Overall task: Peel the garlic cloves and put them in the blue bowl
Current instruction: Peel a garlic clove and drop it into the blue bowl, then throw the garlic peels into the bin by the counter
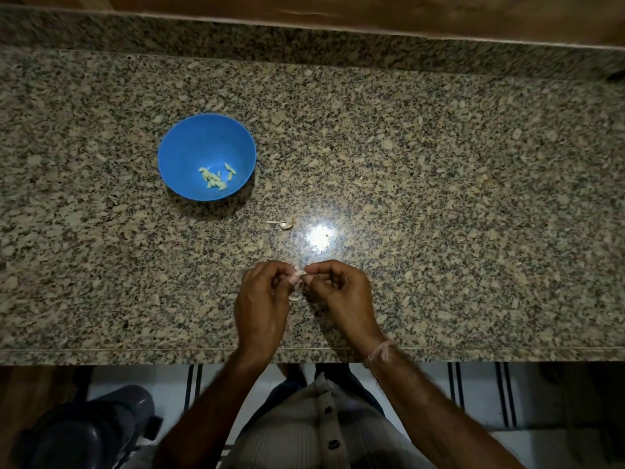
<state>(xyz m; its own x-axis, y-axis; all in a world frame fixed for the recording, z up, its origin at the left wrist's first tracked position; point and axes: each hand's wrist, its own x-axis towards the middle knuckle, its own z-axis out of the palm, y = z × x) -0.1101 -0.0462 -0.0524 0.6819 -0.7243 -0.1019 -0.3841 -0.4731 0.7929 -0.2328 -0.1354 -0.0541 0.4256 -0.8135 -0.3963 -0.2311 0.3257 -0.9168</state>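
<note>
Blue bowl (pixel 206 137) w/ peeled cloves (pixel 216 177); L hand (pixel 262 304) & R hand (pixel 341 299) both pinch garlic clove (pixel 299 274).

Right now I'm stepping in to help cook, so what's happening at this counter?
A person at the granite counter pinches one garlic clove between the left grip and right grip, apparently working its skin off. The blue bowl, farther back on the left, already holds several peeled cloves. A small garlic scrap lies on the counter between bowl and grips.
</note>
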